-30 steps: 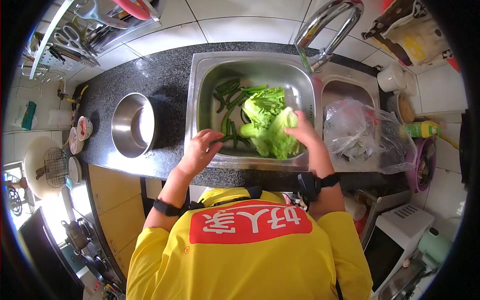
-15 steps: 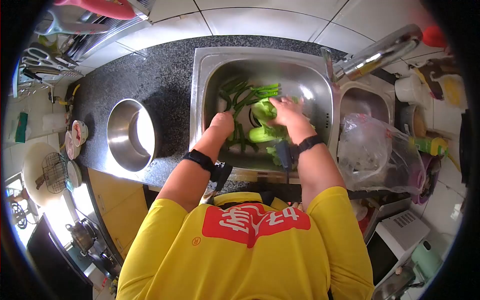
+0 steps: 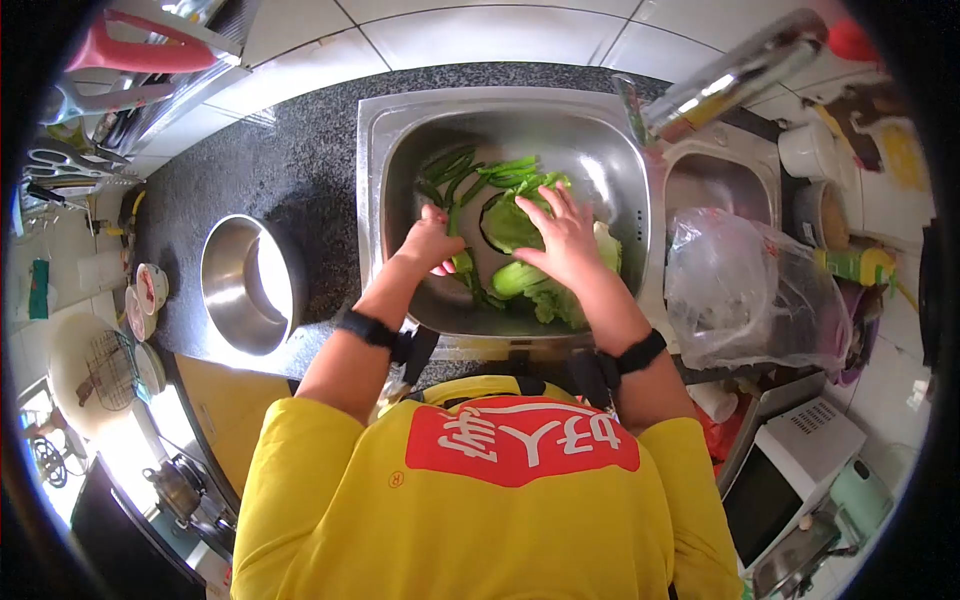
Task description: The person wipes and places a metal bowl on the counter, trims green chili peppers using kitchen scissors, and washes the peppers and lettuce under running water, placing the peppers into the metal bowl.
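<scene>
In the large sink basin (image 3: 618, 150), my left hand (image 3: 428, 244) is over the left side, its thumb and fingers apart, close beside long green peppers (image 3: 447, 165). Whether its fingertips touch a pepper is unclear. My right hand (image 3: 566, 240) has its fingers spread over the leafy green lettuce (image 3: 512, 228), touching or just above it. A pale green stalk end (image 3: 515, 279) lies left of my right wrist, with frilly leaves (image 3: 553, 303) below it. Part of the lettuce is hidden under my right hand.
Left of the sink, a steel pot (image 3: 248, 284) stands on the dark speckled counter (image 3: 325, 150). The tap (image 3: 740, 75) reaches over the back right. A clear plastic bag (image 3: 735, 290) lies across the small basin (image 3: 715, 180). Small bowls (image 3: 150, 288) sit at the far left.
My left hand has drawn back slightly, its thumb now apart. My right hand has spread its fingers over the lettuce. The view has shifted, and the tap appears further right than at first.
</scene>
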Tool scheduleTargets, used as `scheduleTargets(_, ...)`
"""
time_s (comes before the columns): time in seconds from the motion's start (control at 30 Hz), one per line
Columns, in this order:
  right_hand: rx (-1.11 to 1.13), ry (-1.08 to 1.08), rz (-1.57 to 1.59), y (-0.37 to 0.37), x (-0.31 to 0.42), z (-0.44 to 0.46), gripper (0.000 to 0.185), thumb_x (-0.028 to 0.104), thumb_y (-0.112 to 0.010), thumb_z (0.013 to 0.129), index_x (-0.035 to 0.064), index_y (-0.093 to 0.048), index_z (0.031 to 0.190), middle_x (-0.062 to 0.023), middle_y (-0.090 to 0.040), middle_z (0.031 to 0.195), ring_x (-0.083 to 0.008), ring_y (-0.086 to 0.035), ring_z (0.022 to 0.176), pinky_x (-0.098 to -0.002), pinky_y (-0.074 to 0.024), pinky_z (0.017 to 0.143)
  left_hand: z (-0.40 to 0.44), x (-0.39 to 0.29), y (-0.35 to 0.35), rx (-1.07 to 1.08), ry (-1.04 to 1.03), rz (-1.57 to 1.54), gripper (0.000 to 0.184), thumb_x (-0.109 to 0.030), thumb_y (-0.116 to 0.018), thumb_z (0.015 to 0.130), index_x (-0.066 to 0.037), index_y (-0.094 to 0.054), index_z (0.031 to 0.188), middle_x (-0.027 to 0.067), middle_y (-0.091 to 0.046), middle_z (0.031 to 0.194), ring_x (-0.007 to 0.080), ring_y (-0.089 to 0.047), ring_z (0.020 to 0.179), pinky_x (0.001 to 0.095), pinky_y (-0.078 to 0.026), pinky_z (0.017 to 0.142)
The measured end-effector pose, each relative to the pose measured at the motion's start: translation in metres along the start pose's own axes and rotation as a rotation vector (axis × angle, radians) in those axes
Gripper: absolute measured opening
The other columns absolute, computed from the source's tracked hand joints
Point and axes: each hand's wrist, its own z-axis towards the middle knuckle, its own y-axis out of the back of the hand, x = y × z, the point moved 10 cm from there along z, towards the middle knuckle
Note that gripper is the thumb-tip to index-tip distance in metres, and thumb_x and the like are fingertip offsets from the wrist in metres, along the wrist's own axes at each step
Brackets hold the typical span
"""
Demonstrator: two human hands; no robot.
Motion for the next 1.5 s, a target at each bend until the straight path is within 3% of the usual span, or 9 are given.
scheduleTargets(0.13,0.194,0.126,0.927,0.035,0.047,-0.02,0.073,0.025,-0.078,0.06,0.0145,-0.042,0.123,-0.0112,-0.055,0.096,-0.0234,-0.055,0.087,-0.0343,-0.0466,0.075,-0.053,-0.036,0.008,0.188,-0.236,-0.684,0.03,-0.012,-0.055,0.083,-0.007,-0.04,0.108,0.0096,-0.058,0.08,0.0156,-0.059,0.054,0.0278,-0.049,0.041)
scheduleTargets(0.33,-0.224,0.253,0.837,0.1,0.076,-0.035,0.036,0.014,-0.072,0.069,0.0096,-0.055,0.099,-0.003,-0.056,0.082,-0.0104,-0.052,0.066,-0.0247,-0.0452,0.059,-0.127,-0.084,-0.003,0.497,-0.408,-1.068,0.018,-0.019,-0.049,0.089,-0.008,-0.047,0.104,0.0039,-0.057,0.081,0.0113,-0.057,0.063,0.0214,-0.047,0.052)
scheduleTargets(0.47,-0.171,0.008,1.296,0.099,0.054,-0.031,0.023,0.018,-0.07,0.075,0.0009,-0.057,0.085,0.0011,-0.058,0.072,-0.0044,-0.051,0.063,-0.0209,-0.0427,0.057,-0.162,-0.089,0.002,0.404,-0.589,-0.643,0.031,-0.021,-0.05,0.089,-0.005,-0.046,0.116,0.0022,-0.055,0.077,0.0102,-0.05,0.058,0.021,-0.041,0.053)
scheduleTargets(0.6,-0.158,-0.083,1.24,0.108,0.061,-0.033,0.021,0.018,-0.071,0.073,0.0021,-0.059,0.081,0.0015,-0.058,0.07,-0.0041,-0.05,0.062,-0.0197,-0.0416,0.057,-0.215,-0.116,0.043,-0.405,-1.101,0.055,0.035,-0.02,-0.066,0.078,-0.002,-0.055,0.105,0.0022,-0.054,0.072,0.0074,-0.048,0.065,0.0225,-0.042,0.058)
scheduleTargets(0.9,-0.422,0.115,0.975,0.165,0.084,-0.057,0.057,0.02,-0.071,0.073,0.0069,-0.045,0.122,-0.0053,-0.054,0.096,-0.0088,-0.051,0.083,-0.0224,-0.0422,0.064,-0.223,-0.107,0.039,0.016,-0.991,-0.297,0.026,-0.012,-0.047,0.09,0.001,-0.043,0.112,0.0032,-0.054,0.091,0.0087,-0.052,0.084,0.0238,-0.043,0.077)
scheduleTargets(1.2,-0.209,0.071,1.243,0.129,0.08,-0.063,0.029,0.018,-0.054,0.087,0.0049,-0.053,0.112,-0.0008,-0.058,0.093,-0.0085,-0.051,0.083,-0.0231,-0.0425,0.072,-0.237,-0.145,0.016,0.097,-1.155,-0.398,0.027,-0.011,-0.053,0.086,-0.002,-0.046,0.111,0.0062,-0.055,0.094,0.016,-0.054,0.088,0.0288,-0.044,0.077)
scheduleTargets(1.27,-0.345,0.059,1.242,0.125,0.065,-0.061,0.022,0.019,-0.052,0.087,0.0043,-0.054,0.103,-0.002,-0.057,0.081,-0.009,-0.051,0.072,-0.0241,-0.0423,0.065,-0.259,-0.155,0.03,-0.627,-1.237,0.432,0.029,-0.011,-0.06,0.078,-0.003,-0.051,0.104,0.0135,-0.056,0.093,0.0266,-0.055,0.087,0.0358,-0.045,0.075)
scheduleTargets(1.33,-0.312,0.015,1.13,0.117,0.05,-0.056,0.02,0.02,-0.052,0.087,0.004,-0.053,0.099,-0.0057,-0.057,0.078,-0.014,-0.053,0.069,-0.0275,-0.0431,0.063,-0.304,-0.164,0.056,-0.966,-1.347,0.363,0.03,-0.01,-0.064,0.071,-0.005,-0.054,0.098,0.0139,-0.056,0.092,0.0315,-0.054,0.086,0.0394,-0.045,0.073)
scheduleTargets(1.5,-0.403,0.171,0.647,0.129,0.071,-0.072,0.021,0.025,-0.05,0.086,0.0041,-0.049,0.089,-0.017,-0.058,0.076,-0.0374,-0.055,0.074,-0.0454,-0.0429,0.06,-0.317,-0.186,0.012,-0.947,-1.544,0.962,0.023,-0.013,-0.057,0.072,-0.006,-0.055,0.093,0.0114,-0.056,0.088,0.0272,-0.055,0.084,0.0362,-0.045,0.069)
